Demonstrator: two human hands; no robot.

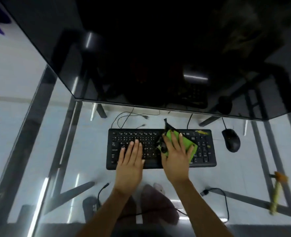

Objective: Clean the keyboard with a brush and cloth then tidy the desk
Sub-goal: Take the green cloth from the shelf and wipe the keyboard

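Keyboard (161, 148) flat on glass counter (83, 151), mid-frame. Left hand (130, 161) spread, fingers apart, pinning keys. Right hand (176, 155) pressing green cloth (190, 146) flat, fingers splayed. Risks: hard wiping snagging keycaps; cloth edge dragging toward nearby mouse (231, 140); keyboard sliding on glass.

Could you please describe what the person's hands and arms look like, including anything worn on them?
Both the left hand and the right hand are bare: no gloves, rings, watches or bracelets show. The forearms are uncovered to the bottom edge of the picture, with no sleeves in view. The fingernails look short; any polish is too blurred to tell.
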